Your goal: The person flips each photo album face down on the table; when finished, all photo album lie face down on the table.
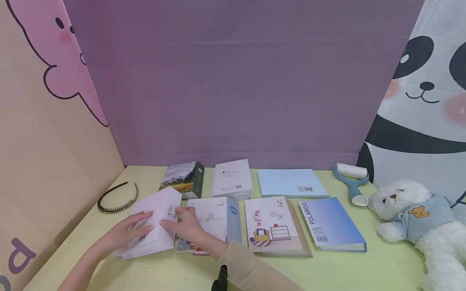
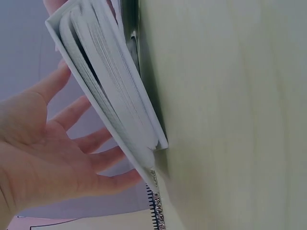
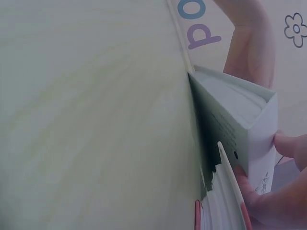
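A thick white book (image 1: 160, 204) with dark lettering on its spine stands tilted at the left of the table, its lower edge near the tabletop. My left hand (image 1: 132, 228) rests against its cover with the fingers spread and nearly straight, as the left wrist view also shows beside the page edges (image 2: 108, 72). On the other side, my right hand (image 1: 189, 226) pinches the spine (image 3: 263, 143); in the right wrist view one finger reaches round to the far cover. Close to the right hand lies an illustrated book (image 1: 233, 220) with a blue spine.
Behind stand a landscape-covered book (image 1: 178, 178), a white book (image 1: 231, 178) and a light blue book (image 1: 291, 182). Right are a furniture-picture book (image 1: 271, 226), a blue POLAROID album (image 1: 335, 222), a lint roller (image 1: 351, 184) and a plush bear (image 1: 418, 218). A headband (image 1: 116, 210) lies left.
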`<state>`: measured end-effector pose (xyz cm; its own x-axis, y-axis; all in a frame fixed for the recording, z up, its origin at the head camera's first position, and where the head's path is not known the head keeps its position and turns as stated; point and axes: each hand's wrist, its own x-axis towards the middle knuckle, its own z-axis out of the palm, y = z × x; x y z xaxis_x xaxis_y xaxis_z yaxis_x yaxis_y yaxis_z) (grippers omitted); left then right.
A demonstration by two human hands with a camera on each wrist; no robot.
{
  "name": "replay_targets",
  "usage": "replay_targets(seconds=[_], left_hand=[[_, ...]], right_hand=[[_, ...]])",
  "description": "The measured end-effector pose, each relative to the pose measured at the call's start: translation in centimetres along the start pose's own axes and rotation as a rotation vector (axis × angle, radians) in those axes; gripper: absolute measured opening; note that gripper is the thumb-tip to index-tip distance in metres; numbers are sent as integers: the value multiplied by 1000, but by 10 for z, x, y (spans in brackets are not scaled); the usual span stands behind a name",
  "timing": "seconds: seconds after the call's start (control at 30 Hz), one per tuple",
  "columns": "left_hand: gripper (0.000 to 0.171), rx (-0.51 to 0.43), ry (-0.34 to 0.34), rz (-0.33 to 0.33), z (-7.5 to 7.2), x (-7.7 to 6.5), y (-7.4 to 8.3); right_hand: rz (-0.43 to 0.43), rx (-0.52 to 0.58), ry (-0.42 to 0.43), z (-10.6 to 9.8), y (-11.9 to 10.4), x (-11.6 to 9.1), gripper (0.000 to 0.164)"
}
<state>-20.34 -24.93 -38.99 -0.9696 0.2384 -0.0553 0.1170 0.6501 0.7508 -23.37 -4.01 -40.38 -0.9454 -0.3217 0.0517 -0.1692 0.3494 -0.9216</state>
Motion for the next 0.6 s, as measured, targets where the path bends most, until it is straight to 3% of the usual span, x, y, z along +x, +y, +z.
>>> replay_targets(seconds=[0.4,0.6], left_hand=[[64,32,-10,19,-1,1,-11],[61,125,-25,65,-1,0,-9]], right_hand=[[-32,-142,-111,7,-3,-4,57],[-63,-219,-144,5,-5,-5,42]])
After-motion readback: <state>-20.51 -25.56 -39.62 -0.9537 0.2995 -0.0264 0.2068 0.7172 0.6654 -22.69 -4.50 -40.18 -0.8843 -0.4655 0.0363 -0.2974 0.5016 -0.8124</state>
